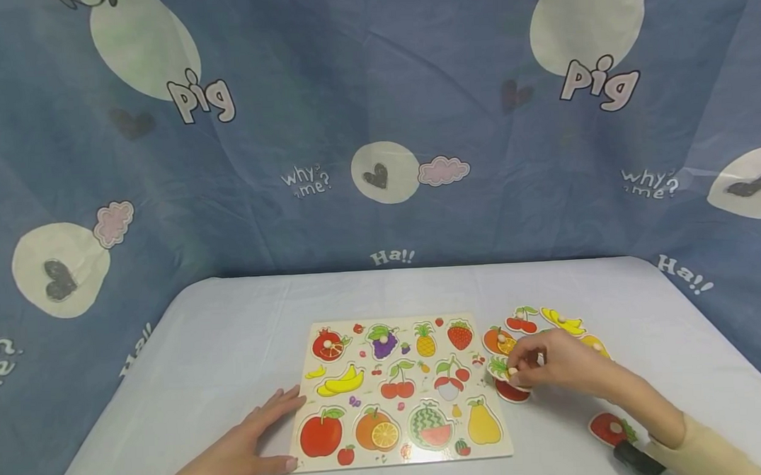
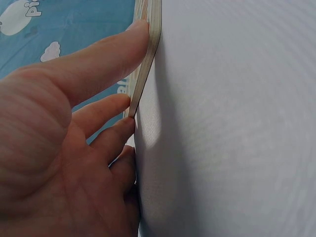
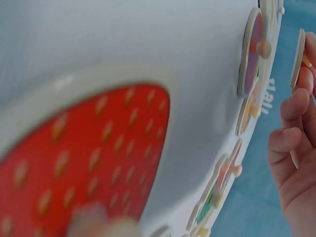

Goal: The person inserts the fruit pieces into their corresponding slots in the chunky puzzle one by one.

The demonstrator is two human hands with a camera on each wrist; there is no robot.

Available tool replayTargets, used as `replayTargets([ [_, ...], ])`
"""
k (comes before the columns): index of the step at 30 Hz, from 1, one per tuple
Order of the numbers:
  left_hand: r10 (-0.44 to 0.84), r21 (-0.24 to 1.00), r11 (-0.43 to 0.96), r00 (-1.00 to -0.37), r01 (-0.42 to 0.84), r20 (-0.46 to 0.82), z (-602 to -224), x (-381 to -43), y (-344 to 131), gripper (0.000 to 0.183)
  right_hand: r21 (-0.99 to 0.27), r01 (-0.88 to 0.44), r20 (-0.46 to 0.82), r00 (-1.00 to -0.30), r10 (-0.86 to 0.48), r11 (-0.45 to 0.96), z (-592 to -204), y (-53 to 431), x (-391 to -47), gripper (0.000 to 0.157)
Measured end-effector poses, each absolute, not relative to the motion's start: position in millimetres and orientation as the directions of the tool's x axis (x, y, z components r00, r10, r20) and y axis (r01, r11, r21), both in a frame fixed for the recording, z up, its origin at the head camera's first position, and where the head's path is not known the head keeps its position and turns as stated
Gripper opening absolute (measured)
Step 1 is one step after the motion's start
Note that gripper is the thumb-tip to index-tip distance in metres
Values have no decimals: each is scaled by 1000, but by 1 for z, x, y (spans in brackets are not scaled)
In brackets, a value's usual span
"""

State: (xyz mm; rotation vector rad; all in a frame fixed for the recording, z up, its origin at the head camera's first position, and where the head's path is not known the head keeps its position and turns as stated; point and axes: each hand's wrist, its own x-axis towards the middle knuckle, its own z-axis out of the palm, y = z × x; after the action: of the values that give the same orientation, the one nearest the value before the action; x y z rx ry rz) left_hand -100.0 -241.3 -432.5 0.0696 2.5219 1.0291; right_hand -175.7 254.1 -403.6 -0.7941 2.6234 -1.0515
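Note:
My right hand [image 1: 554, 361] pinches the knob of a wooden puzzle piece with a green leafy top [image 1: 497, 365], which looks like a pineapple. In the right wrist view that held piece [image 3: 298, 59] shows edge-on, raised at the fingertips. Just below it in the head view lies a dark red piece [image 1: 512, 393], partly covered. The fruit puzzle board [image 1: 375, 399] lies flat to the left of it. Against the board's left edge rests my left hand [image 1: 243, 442], fingers extended; the left wrist view shows thumb [image 2: 108, 59] and fingertips touching that edge.
Right of the board are loose knobbed pieces: cherries [image 1: 521, 324], bananas [image 1: 561, 322], an orange [image 1: 498, 340] and others partly hidden by the hand. A strawberry piece [image 1: 608, 428] lies nearer the right sleeve. Behind the white table [image 1: 244, 328] hangs a blue printed cloth [image 1: 329, 225].

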Motion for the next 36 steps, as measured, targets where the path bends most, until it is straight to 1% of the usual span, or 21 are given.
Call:
replayTargets([
  [10, 205, 679, 727, -914, -98, -352, -434, -100, -242, 91, -649, -416, 37, -854, -519, 637, -405, 238, -180, 15],
  [21, 212, 686, 720, -910, -100, -355, -434, -100, -243, 90, -654, -449, 82, -842, -533, 609, -403, 222, -179, 16],
  [28, 197, 678, 726, -913, -110, -358, -434, -100, -241, 90, -638, -425, 82, -867, -492, 642, -401, 211, -179, 17],
  [33, 198, 679, 726, -911, -112, -362, -434, -101, -241, 90, -605, -440, 148, -881, -449, 664, -402, 202, -178, 17],
  [36, 201, 680, 725, -910, -110, -362, -434, -101, -241, 90, -600, -418, 170, -900, -402, 682, -404, 197, -178, 16],
])
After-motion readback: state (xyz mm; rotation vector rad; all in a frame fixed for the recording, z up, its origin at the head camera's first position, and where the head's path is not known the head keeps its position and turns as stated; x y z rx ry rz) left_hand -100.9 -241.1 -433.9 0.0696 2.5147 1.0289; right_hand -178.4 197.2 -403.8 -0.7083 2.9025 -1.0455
